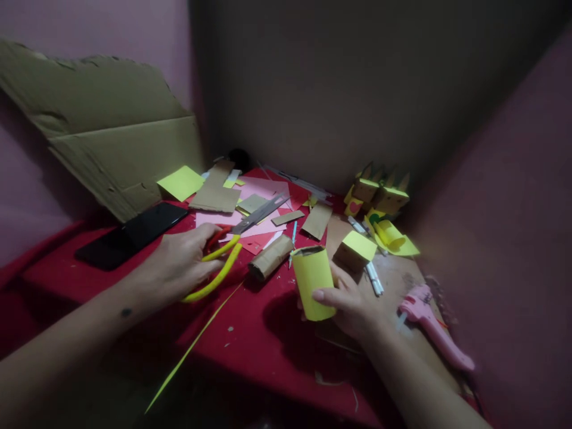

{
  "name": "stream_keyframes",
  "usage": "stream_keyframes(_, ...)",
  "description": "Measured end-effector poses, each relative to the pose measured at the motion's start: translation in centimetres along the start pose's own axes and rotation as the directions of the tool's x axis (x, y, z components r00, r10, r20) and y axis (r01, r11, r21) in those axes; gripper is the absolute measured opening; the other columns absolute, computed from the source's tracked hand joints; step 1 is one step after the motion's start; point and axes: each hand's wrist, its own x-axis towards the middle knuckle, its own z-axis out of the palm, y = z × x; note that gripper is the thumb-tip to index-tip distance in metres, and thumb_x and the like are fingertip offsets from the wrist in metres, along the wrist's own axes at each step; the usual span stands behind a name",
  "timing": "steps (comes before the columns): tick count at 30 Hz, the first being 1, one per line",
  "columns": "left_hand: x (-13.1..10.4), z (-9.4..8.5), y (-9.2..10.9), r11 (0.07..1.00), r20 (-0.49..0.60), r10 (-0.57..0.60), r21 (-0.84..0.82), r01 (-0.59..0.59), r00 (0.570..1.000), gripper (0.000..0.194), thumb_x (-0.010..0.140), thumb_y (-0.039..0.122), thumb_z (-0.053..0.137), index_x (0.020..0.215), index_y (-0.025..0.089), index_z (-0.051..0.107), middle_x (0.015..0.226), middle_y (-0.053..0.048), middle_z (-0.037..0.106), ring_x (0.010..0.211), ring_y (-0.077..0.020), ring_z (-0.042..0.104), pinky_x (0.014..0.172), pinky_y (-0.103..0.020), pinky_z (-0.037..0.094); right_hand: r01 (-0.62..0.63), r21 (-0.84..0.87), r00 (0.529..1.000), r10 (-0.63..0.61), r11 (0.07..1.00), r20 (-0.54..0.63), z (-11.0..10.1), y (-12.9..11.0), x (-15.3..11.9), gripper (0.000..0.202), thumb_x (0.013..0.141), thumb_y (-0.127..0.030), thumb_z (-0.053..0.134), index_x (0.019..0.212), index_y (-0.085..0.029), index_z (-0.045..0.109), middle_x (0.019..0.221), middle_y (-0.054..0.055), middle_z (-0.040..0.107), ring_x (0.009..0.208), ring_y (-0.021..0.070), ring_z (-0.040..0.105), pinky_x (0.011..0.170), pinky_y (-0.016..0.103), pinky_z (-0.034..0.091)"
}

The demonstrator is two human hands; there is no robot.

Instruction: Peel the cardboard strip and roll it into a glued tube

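My left hand [185, 256] is closed round the scissors [263, 215], which have yellow and red handles and blades pointing up and to the right. In my right hand [351, 301] is a short cardboard tube [314, 285] wrapped in yellow paper, its upper opening facing away from me. My thumb presses on its near side, and the other fingers are partly hidden behind it. Between the hands lies a bare brown cardboard roll [270, 257]. A thin yellow paper strip [194, 345] runs over the front edge below the scissors.
A black phone [134, 234] lies at left, before a large cardboard sheet [125, 131] leaning on the wall. Pink paper [259, 187] and cardboard scraps [317, 220] cover the back. A yellow-topped box [356, 247] and pink glue gun [433, 328] are on the right.
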Motion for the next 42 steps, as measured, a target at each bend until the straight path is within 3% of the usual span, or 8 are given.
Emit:
stream_keyframes(5,2.4,-0.1,-4.0,0.899,0.095,-0.040,0.438,-0.006,0.995,0.030,0.082,0.046,0.047,0.087,0.017,0.054,0.074,-0.008,0.059,0.065,-0.0245,0.059,0.054,-0.031,0.038,-0.040,0.117,0.999,0.041,0.992,-0.006,-0.6,-0.1,0.3,0.058,0.062,-0.028,0.083,0.115,-0.025,0.060,0.094,0.001,0.065,0.080,0.0171,0.061,0.069,0.027,0.048)
stream_keyframes(12,3.5,0.5,-4.0,0.839,0.161,0.067,0.525,-0.143,0.985,0.029,0.085,0.032,0.045,0.097,0.009,0.057,0.100,-0.021,0.059,0.094,-0.0347,0.058,0.075,-0.041,0.045,0.043,-0.388,0.974,-0.125,0.921,-0.189,-1.5,-2.3,0.2,0.058,0.055,-0.035,0.087,0.106,-0.023,0.060,0.095,0.002,0.061,0.080,0.0188,0.058,0.067,0.029,0.048)
stream_keyframes(20,2.9,4.9,2.4,0.952,0.201,0.278,0.075,-0.297,0.939,0.057,0.079,0.059,0.054,0.112,0.012,0.055,0.103,-0.016,0.062,0.095,-0.0342,0.058,0.077,-0.042,0.044,0.157,-0.805,0.960,-0.281,0.572,-0.013,-1.2,-4.3,0.7,0.046,0.068,-0.033,0.077,0.108,-0.022,0.057,0.096,0.005,0.059,0.085,0.0226,0.057,0.074,0.035,0.046)
stream_keyframes(26,3.2,5.8,3.0,0.974,0.265,0.225,-0.070,-0.214,0.938,0.042,0.072,0.038,0.061,0.108,0.016,0.058,0.091,-0.011,0.066,0.078,-0.0293,0.063,0.062,-0.036,0.044,0.076,-0.888,0.982,-0.188,0.454,-0.012,-0.1,-4.2,1.3,0.059,0.071,-0.029,0.070,0.125,-0.021,0.048,0.105,0.010,0.064,0.093,0.0280,0.061,0.078,0.041,0.047)
stream_keyframes(29,2.8,4.7,3.0,0.908,0.285,0.209,-0.412,-0.077,0.935,0.049,0.074,0.033,0.063,0.120,0.021,0.053,0.097,-0.007,0.067,0.081,-0.0242,0.064,0.061,-0.031,0.046,0.087,-0.856,0.973,-0.226,0.510,-0.036,0.2,-3.1,1.8,0.070,0.070,-0.028,0.071,0.132,-0.023,0.040,0.111,0.010,0.064,0.100,0.0299,0.062,0.083,0.043,0.048)
stream_keyframes(32,2.0,4.7,3.5,0.530,0.307,0.303,-0.841,0.108,0.902,0.058,0.070,0.022,0.070,0.125,0.025,0.052,0.114,-0.006,0.064,0.101,-0.0250,0.061,0.072,-0.030,0.049,0.068,-0.753,0.968,-0.227,0.654,-0.110,0.5,-1.8,2.2,0.075,0.067,-0.027,0.074,0.133,-0.025,0.038,0.108,0.007,0.066,0.096,0.0274,0.065,0.083,0.041,0.049)
stream_keyframes(35,1.6,5.9,3.8,0.257,0.276,0.366,-0.948,0.189,0.889,0.063,0.068,0.013,0.071,0.127,0.025,0.052,0.127,-0.007,0.059,0.119,-0.0273,0.052,0.091,-0.034,0.046,0.110,-0.672,0.959,-0.255,0.732,-0.121,0.6,-0.7,2.2,0.067,0.068,-0.027,0.074,0.128,-0.026,0.043,0.108,0.005,0.067,0.095,0.0249,0.065,0.085,0.039,0.050)
stream_keyframes(42,1.3,7.8,3.1,0.468,0.421,0.328,-0.850,0.241,0.846,0.050,0.067,0.008,0.068,0.115,0.019,0.057,0.109,-0.005,0.066,0.107,-0.0263,0.057,0.092,-0.038,0.044,0.106,-0.451,0.929,-0.250,0.886,-0.272,1.3,0.3,2.0,0.072,0.061,-0.026,0.079,0.124,-0.022,0.044,0.116,0.007,0.061,0.103,0.0249,0.061,0.089,0.038,0.050)
